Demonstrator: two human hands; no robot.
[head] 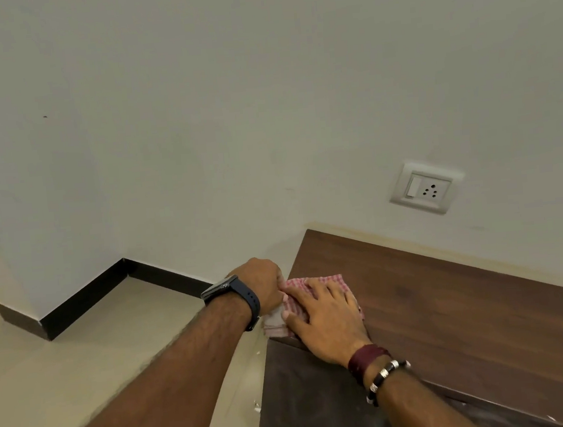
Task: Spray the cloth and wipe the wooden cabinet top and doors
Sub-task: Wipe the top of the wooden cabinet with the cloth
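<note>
My right hand (327,315) presses flat, fingers spread, on the red-checked cotton cloth (297,289) at the dark wooden cabinet top (454,303)'s left corner, while my left hand (263,284) pinches its edge, keeping it folded for wiping.

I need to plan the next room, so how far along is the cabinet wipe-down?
Early, it seems. Done: nothing certain; no spray bottle is in view, so I cannot tell whether the cloth was sprayed. In hand: both hands are on the red checked cloth at the cabinet top's front left corner, right hand flat on it, left hand at its edge. Left: most of the top, and the dusty-looking cabinet front.
</note>
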